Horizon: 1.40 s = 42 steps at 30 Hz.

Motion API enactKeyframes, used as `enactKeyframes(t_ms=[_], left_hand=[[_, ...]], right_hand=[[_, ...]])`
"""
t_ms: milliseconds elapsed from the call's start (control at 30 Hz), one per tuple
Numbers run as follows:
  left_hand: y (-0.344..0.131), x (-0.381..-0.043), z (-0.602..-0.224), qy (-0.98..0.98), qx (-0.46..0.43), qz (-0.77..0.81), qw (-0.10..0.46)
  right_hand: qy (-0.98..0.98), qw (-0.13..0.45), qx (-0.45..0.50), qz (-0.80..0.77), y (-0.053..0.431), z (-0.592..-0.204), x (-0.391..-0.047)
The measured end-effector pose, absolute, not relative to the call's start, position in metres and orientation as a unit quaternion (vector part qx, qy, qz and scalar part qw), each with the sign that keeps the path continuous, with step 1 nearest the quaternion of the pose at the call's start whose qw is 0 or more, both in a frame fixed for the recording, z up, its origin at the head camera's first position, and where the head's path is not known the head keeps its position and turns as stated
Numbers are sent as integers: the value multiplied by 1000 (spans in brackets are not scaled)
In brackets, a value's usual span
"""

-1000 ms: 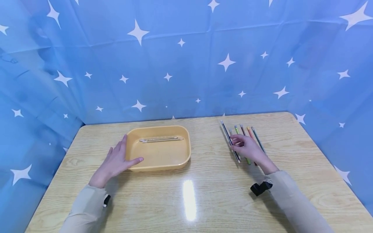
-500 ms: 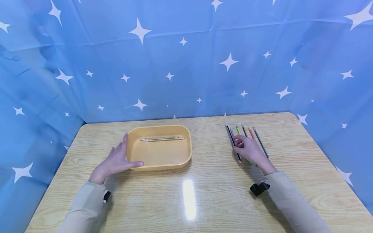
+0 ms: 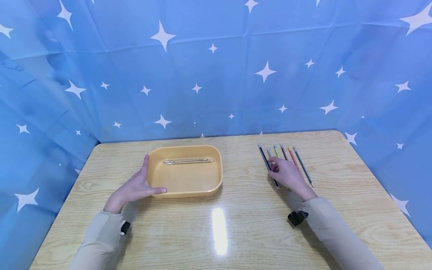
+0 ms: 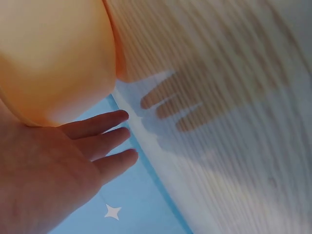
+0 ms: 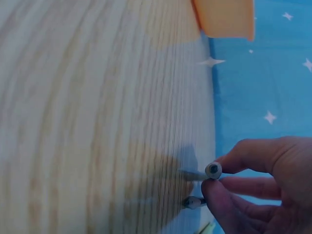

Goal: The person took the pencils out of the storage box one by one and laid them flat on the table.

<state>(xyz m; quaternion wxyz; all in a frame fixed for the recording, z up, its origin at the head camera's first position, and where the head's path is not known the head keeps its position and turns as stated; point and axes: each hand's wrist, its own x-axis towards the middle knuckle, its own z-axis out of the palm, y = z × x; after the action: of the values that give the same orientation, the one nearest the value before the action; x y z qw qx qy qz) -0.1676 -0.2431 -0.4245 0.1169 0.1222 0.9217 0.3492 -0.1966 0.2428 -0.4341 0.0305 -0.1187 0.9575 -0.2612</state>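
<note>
A yellow-orange tray (image 3: 185, 180) sits at left on the table, with two slim light pencils (image 3: 189, 161) lying inside. My left hand (image 3: 134, 186) spans its near left corner, thumb along the front rim and a straight finger at the left side. In the left wrist view, three fingers (image 4: 100, 146) stretch past the tray wall (image 4: 58, 53). At right, my right hand (image 3: 288, 174) pinches a dark pencil (image 3: 263, 155) between thumb and forefinger. The right wrist view shows that pencil end-on (image 5: 213, 170), just above another pencil (image 5: 194, 202).
Beside the right hand lie several more pencils, among them a green-yellow one (image 3: 276, 150), an orange-red one (image 3: 293, 156) and a dark green one (image 3: 302, 165). A blue curtain with white stars (image 3: 216, 75) hangs behind the wooden table (image 3: 182, 232).
The dark pencil's far end swung right, then slightly back left, in my right hand. My left thumb has slid a little nearer over the tray's front rim. The tray has barely moved.
</note>
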Motion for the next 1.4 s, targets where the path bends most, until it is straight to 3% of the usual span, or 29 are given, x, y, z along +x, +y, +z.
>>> enactKeyframes(t_ms=[1033, 1400], left_hand=[[-245, -168, -425, 918, 98, 356, 144], [-244, -168, -426, 916, 103, 362, 139]], right_hand=[[909, 60, -120, -394, 225, -427, -200], [882, 49, -184, -432, 197, -421, -202]])
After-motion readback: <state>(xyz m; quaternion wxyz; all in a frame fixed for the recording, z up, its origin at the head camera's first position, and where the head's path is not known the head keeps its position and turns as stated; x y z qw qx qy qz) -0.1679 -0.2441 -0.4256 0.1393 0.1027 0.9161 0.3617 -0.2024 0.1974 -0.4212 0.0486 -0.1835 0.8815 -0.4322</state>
